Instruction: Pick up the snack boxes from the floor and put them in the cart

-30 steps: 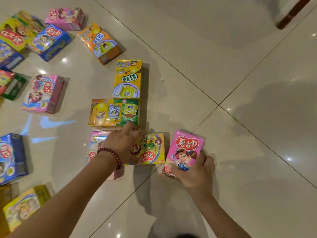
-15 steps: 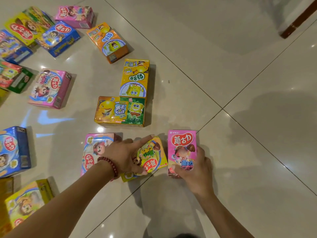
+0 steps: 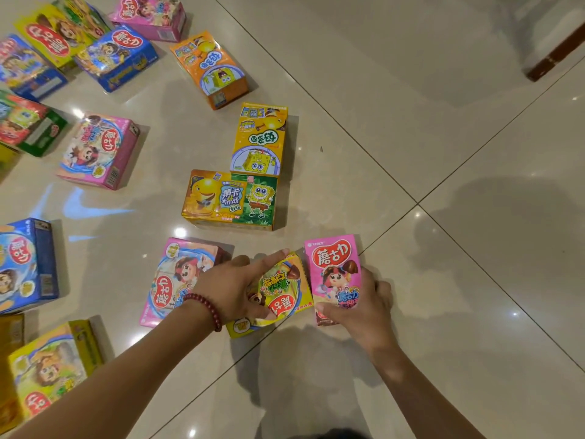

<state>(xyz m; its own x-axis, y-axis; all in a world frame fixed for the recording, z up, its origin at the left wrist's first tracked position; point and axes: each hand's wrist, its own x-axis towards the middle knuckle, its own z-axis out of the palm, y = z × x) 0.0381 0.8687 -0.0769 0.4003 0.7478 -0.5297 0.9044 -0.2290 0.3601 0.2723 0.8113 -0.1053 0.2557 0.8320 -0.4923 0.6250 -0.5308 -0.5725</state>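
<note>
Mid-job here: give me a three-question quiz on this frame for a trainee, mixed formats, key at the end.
1. True or false: the right hand grips the small pink box.
2. Multiple choice: the left hand holds which box? A) blue box B) yellow box C) green box
3. Fill in: the left wrist wears a red beaded ____.

Key:
1. True; thumb and fingers curl round its lower end.
2. B; the yellow box is gripped and tilted, beside the small pink box.
3. bracelet.
</note>
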